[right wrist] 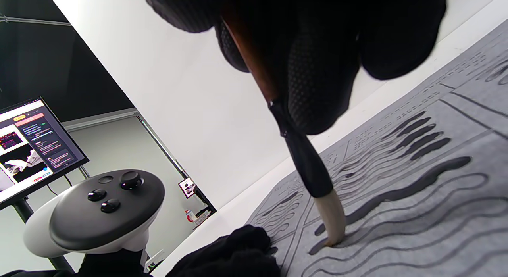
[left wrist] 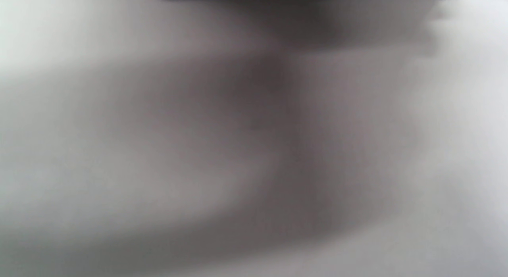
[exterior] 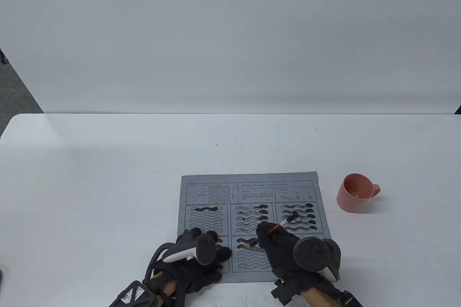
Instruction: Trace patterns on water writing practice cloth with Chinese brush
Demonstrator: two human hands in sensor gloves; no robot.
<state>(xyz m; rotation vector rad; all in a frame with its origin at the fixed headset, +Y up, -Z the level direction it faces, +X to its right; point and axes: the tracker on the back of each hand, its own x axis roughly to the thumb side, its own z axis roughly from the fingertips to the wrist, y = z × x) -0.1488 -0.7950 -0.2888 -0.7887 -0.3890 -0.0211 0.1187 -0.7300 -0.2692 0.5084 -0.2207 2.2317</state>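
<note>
In the table view the right hand (exterior: 284, 245) pinches the light brush (exterior: 275, 229) mid-shaft over the limp cloth (exterior: 250, 192) at lower centre, which the left hand (exterior: 196, 253) rests on, its grip unclear; left wrist view blurred; right wrist view shows soft bristles (right wrist: 331, 221) touching cloth at lower right.

grey cloth (exterior: 251, 228) with wavy lines, pink cup (exterior: 354, 193)
</note>
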